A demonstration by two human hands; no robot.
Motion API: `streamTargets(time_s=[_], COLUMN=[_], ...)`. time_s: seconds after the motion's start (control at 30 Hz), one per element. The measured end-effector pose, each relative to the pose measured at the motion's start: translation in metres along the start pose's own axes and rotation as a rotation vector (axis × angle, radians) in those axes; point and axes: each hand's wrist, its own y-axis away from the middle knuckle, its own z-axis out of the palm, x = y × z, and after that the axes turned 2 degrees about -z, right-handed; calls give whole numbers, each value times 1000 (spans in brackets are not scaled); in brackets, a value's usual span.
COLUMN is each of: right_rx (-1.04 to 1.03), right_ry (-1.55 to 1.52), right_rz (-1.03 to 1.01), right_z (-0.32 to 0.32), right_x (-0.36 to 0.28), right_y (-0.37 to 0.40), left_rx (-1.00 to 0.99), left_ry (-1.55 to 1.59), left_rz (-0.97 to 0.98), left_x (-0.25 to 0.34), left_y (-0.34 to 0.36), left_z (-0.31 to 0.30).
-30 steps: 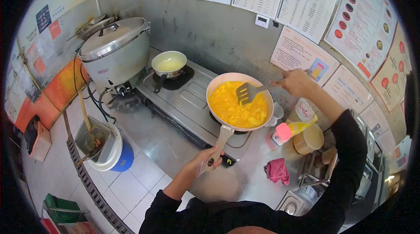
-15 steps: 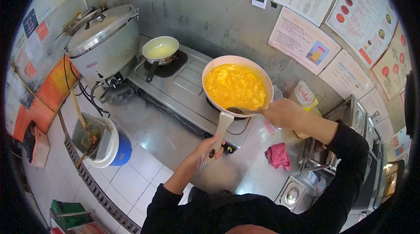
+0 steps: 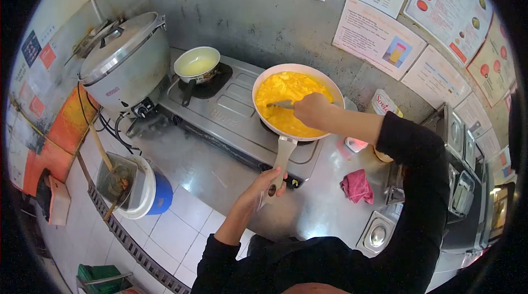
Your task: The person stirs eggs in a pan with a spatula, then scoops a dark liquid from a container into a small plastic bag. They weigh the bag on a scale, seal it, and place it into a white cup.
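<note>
Yellow scrambled egg [image 3: 280, 86] fills a pale pink frying pan [image 3: 333, 86] on the right burner of the gas stove. My left hand [image 3: 264, 184] is wrapped around the pan's beige handle [image 3: 285, 154]. Above the pan, my right hand [image 3: 312, 111] is closed on a metal spoon [image 3: 282, 104], whose end dips into the egg toward the left side. Most of the spoon's handle is hidden in my fist.
The gas stove [image 3: 236, 93] also bears a small pot [image 3: 198, 63] of pale yellow liquid. A rice cooker [image 3: 126, 57] stands to the left. Right of the stove lie a crumpled pink cloth [image 3: 357, 186] and a Sovia-like labelled bottle [image 3: 385, 101]. A bucket [image 3: 159, 192] stands on the floor.
My right hand has moved left across the pan, carrying the spoon from the near right rim into the egg's left side. My left hand keeps its hold on the handle.
</note>
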Motion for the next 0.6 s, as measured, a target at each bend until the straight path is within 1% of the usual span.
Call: streamTargets(time_s=[0.03, 0.13, 0.2, 0.3, 0.4, 0.47, 0.6], right_rx=[-12, 64, -22, -123, -85, -121, -114], right_ry=[29, 133, 194, 113, 67, 42, 1], right_rz=[27, 70, 139, 201, 172, 132, 96], right_z=[5, 21, 33, 39, 42, 42, 18], right_x=[1, 9, 20, 43, 52, 54, 44], right_y=[-6, -12, -10, 3, 38, 56, 94], left_rx=[7, 19, 39, 42, 63, 68, 62], left_ry=[-10, -9, -38, 0, 13, 19, 44], left_rz=[5, 42, 36, 29, 10, 4, 24], left_x=[-1, -4, -3, -5, -8, -8, -6], left_y=[-1, -2, -1, -4, -7, -7, -4], left_z=[0, 1, 3, 1, 0, 2, 5])
